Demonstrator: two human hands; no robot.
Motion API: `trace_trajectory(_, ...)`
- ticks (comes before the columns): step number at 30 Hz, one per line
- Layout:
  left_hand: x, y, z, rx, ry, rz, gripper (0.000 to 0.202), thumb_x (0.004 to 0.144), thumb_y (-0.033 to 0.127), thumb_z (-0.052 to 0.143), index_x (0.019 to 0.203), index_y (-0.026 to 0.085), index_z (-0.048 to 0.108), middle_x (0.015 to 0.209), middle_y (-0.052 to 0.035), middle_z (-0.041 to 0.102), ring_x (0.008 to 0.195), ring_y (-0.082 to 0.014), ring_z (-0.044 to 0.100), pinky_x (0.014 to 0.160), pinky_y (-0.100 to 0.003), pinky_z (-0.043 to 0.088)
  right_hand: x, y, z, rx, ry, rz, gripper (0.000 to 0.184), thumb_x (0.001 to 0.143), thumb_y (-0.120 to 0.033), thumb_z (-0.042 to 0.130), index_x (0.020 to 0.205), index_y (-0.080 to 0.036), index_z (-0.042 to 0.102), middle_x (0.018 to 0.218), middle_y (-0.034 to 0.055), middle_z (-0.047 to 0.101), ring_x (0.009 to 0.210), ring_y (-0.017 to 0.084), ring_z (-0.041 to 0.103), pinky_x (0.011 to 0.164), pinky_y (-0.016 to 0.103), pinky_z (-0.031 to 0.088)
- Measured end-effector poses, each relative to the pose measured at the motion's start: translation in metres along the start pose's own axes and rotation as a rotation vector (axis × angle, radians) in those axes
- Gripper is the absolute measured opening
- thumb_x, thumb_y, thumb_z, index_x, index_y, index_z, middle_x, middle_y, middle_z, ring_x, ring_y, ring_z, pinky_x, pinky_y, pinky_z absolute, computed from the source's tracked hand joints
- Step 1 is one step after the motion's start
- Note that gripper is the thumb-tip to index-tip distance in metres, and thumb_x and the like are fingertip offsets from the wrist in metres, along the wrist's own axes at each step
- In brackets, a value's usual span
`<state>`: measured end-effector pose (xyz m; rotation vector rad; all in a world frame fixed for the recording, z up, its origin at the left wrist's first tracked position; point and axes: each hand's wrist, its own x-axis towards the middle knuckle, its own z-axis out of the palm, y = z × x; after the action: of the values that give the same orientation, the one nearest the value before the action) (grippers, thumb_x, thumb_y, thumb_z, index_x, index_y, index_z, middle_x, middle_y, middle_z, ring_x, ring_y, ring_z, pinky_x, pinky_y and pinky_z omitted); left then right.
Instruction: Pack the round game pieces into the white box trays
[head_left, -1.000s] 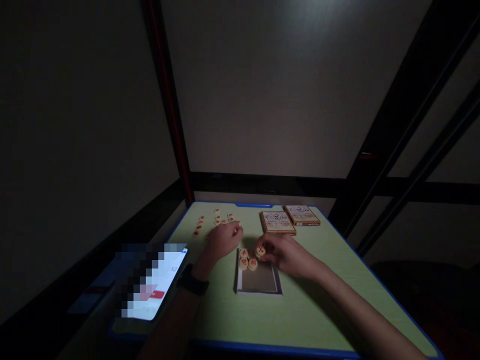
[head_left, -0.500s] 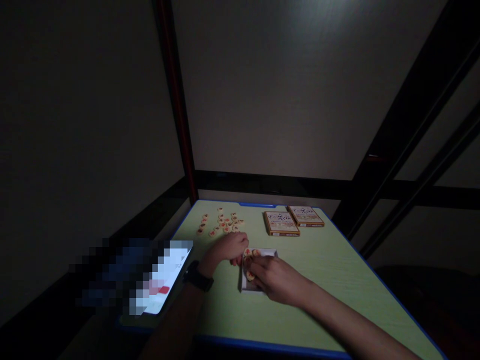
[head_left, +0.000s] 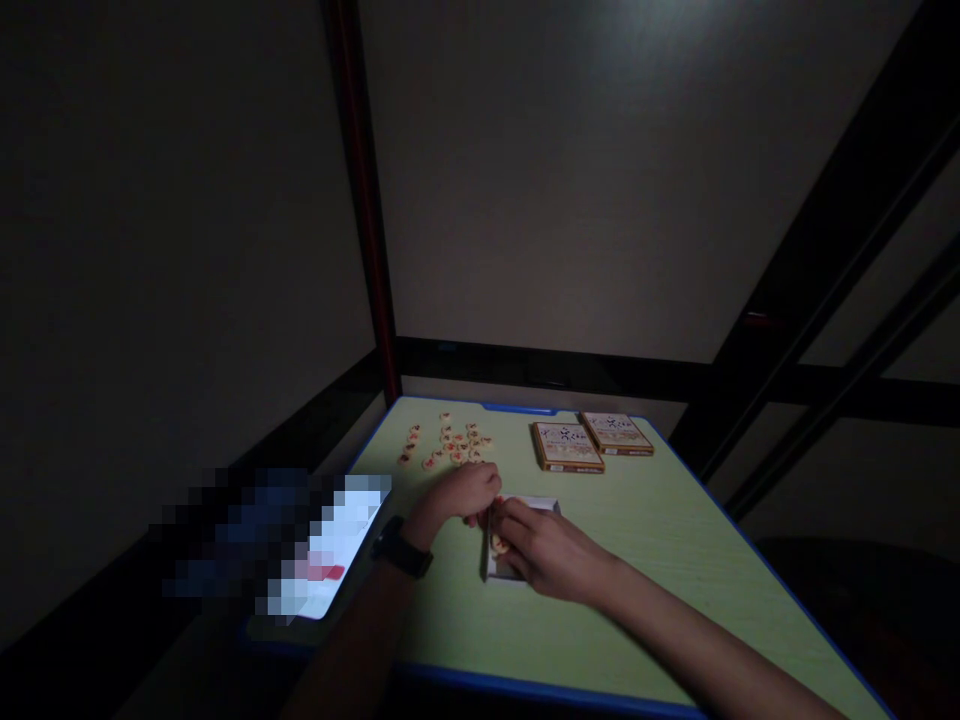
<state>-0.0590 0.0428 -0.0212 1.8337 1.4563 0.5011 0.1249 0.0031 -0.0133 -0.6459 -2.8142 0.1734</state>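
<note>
A small white open box lies on the table in front of me, with round Chinese chess pieces inside it. My right hand reaches over the box, its fingers bent down and closed on a Chinese chess piece at the left side; the fingers largely cover that piece. At the box's upper left corner, my left hand is curled with its fingers pressed together. Whatever those fingers hold is hidden. More loose Chinese chess pieces lie spread beyond my left hand.
Two flat printed boxes rest side by side at the far right of the green table, which has a blue rim. A lit tablet-like screen, partly blurred out, is at the left edge. Walls stand behind and to the left.
My right hand's fingers have shifted slightly up and left within the box, covering more of the pieces. My left hand keeps its place at the box corner. The view has shifted a little.
</note>
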Motion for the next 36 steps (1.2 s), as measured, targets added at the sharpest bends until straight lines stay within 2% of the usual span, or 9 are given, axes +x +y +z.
trace_trajectory(5, 0.0, 0.001, 0.0, -0.059, -0.033, -0.027, 0.02, 0.086, 0.023, 0.041, 0.067, 0.022, 0.043, 0.041, 0.0051, 0.05, 0.031, -0.0114, 0.044, 0.039, -0.021, 0.029, -0.004, 0.009, -0.012, 0.014, 0.076, 0.062, 0.014, 0.082, -0.019, 0.065, 0.095, -0.018, 0.061, 0.095, 0.0061, 0.061, 0.081, 0.019, 0.06, 0.072, 0.029, 0.051)
trace_trajectory(8, 0.0, 0.002, -0.001, -0.051, -0.034, -0.025, 0.019, 0.085, 0.023, 0.042, 0.066, 0.022, 0.043, 0.041, 0.005, 0.05, 0.031, -0.0114, 0.044, 0.04, -0.021, 0.03, -0.004, 0.01, -0.016, -0.035, 0.091, 0.077, 0.013, 0.081, -0.022, 0.067, 0.092, -0.018, 0.062, 0.088, 0.0055, 0.061, 0.078, 0.019, 0.059, 0.07, 0.029, 0.048)
trace_trajectory(16, -0.002, 0.005, -0.001, -0.006, -0.037, -0.025, 0.021, 0.087, 0.019, 0.035, 0.067, 0.022, 0.041, 0.044, 0.0044, 0.05, 0.033, -0.0114, 0.045, 0.039, -0.021, 0.031, 0.003, 0.002, -0.002, -0.095, 0.019, 0.03, 0.023, 0.082, -0.025, 0.066, 0.103, -0.017, 0.062, 0.098, 0.0086, 0.065, 0.089, 0.023, 0.06, 0.08, 0.032, 0.048)
trace_trajectory(20, -0.005, 0.008, -0.002, -0.015, -0.036, -0.039, 0.02, 0.087, 0.019, 0.036, 0.068, 0.022, 0.042, 0.043, 0.0048, 0.049, 0.033, -0.0106, 0.044, 0.038, -0.02, 0.03, 0.003, 0.005, 0.0, -0.082, 0.027, 0.036, 0.023, 0.083, -0.03, 0.067, 0.101, -0.016, 0.063, 0.097, 0.0088, 0.066, 0.088, 0.023, 0.061, 0.08, 0.032, 0.048)
trace_trajectory(25, -0.004, 0.008, -0.003, 0.027, -0.047, -0.058, 0.02, 0.089, 0.018, 0.035, 0.071, 0.021, 0.043, 0.046, 0.0056, 0.048, 0.034, -0.0096, 0.046, 0.036, -0.018, 0.03, 0.003, 0.008, 0.002, -0.027, 0.052, -0.031, 0.024, 0.086, -0.036, 0.066, 0.102, -0.018, 0.065, 0.097, 0.009, 0.067, 0.09, 0.022, 0.063, 0.081, 0.031, 0.048)
trace_trajectory(29, -0.004, 0.009, -0.005, 0.087, -0.066, -0.08, 0.02, 0.091, 0.019, 0.033, 0.075, 0.02, 0.043, 0.051, 0.0056, 0.05, 0.036, -0.0089, 0.049, 0.036, -0.017, 0.032, 0.005, 0.01, 0.004, 0.009, 0.06, -0.047, 0.026, 0.087, -0.036, 0.065, 0.106, -0.018, 0.065, 0.098, 0.0095, 0.068, 0.094, 0.022, 0.063, 0.084, 0.031, 0.048)
trace_trajectory(36, -0.004, 0.008, -0.004, 0.068, -0.074, -0.085, 0.019, 0.092, 0.02, 0.032, 0.076, 0.021, 0.042, 0.051, 0.006, 0.048, 0.037, -0.0095, 0.049, 0.036, -0.017, 0.034, 0.005, 0.011, 0.008, 0.045, 0.055, -0.02, 0.02, 0.086, -0.031, 0.066, 0.102, -0.019, 0.065, 0.095, 0.0082, 0.07, 0.093, 0.022, 0.064, 0.085, 0.03, 0.048)
